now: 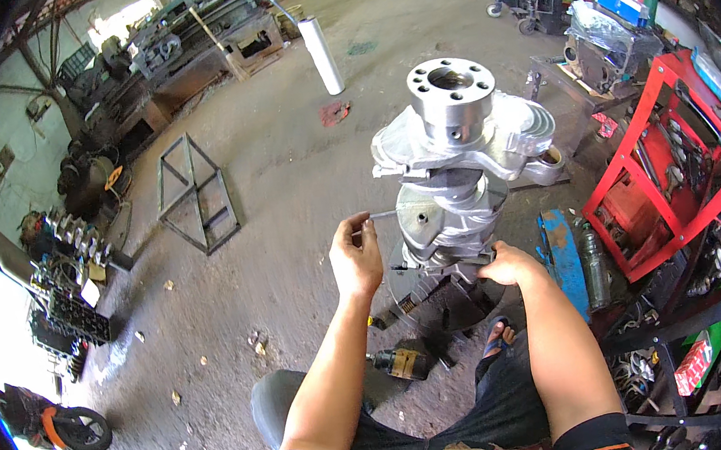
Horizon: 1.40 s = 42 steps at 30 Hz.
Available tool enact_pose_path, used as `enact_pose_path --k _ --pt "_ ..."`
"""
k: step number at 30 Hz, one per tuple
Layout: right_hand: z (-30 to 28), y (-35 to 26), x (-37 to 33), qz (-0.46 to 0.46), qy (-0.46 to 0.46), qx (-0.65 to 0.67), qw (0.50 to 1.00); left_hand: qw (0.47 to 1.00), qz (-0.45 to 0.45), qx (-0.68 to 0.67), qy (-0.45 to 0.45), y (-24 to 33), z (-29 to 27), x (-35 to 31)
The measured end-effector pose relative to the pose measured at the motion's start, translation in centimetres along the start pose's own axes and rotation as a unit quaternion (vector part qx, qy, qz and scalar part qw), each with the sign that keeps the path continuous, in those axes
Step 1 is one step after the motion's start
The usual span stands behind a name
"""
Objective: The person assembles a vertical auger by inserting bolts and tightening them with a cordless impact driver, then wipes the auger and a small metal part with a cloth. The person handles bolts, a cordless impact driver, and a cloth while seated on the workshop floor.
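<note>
A large silver crankshaft (pixel 452 206) stands upright in front of me, its round flange with bolt holes on top. My left hand (pixel 357 256) is beside its left side, fingers pinched on a thin metal rod (pixel 384 214) that points at the crankshaft. Low on the right side, my right hand (pixel 512 263) grips the crankshaft's lower part; its fingertips are partly hidden behind the metal. Dark metal parts surround the crankshaft's foot. A yellow-and-black power tool (pixel 406 364) lies on the floor between my legs and the crankshaft.
A red metal rack (pixel 667 163) with tools stands at right, beside a blue panel (pixel 564 264) and a clear bottle (pixel 595 268). A metal frame (pixel 197 192) lies on the floor at left. Farther back are a white cylinder (pixel 322 56) and a lathe (pixel 180 45).
</note>
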State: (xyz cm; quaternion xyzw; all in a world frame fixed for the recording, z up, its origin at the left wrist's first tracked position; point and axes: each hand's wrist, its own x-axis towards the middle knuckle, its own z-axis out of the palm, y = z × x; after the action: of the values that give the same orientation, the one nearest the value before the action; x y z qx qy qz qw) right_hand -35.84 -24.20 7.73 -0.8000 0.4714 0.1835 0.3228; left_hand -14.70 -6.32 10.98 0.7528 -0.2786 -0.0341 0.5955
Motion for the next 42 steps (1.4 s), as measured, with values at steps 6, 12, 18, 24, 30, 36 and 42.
enact_pose_path --k 6,12,18,24,30,36,42 --pt "0.5 0.2 0.1 -0.014 0.02 0.017 1.0 0.965 0.251 0.049 -0.058 5.9 0.6 -1.9" --pt "0.2 1.0 -0.1 -0.013 0.016 0.039 0.999 0.96 0.241 0.108 -0.096 6.8 0.9 -1.3" --pt "0.1 0.8 0.1 -0.008 0.007 0.047 0.999 0.876 -0.177 -0.382 -0.233 5.7 -1.8 0.8" --pt "-0.1 0.0 -0.4 -0.005 0.01 0.033 0.999 0.773 -0.211 -0.527 -0.283 4.6 -3.0 1.4" --pt "-0.2 -0.1 -0.7 -0.011 0.009 0.038 0.999 0.766 -0.215 -0.529 -0.295 4.6 -3.2 1.2" --pt "0.5 0.5 -0.3 -0.022 0.033 0.021 0.999 0.893 -0.248 -0.263 -0.27 2.4 -1.7 5.5" --pt "0.8 0.7 0.7 -0.014 0.073 0.045 0.996 0.928 -0.183 0.166 -0.278 -5.8 -1.1 4.7"
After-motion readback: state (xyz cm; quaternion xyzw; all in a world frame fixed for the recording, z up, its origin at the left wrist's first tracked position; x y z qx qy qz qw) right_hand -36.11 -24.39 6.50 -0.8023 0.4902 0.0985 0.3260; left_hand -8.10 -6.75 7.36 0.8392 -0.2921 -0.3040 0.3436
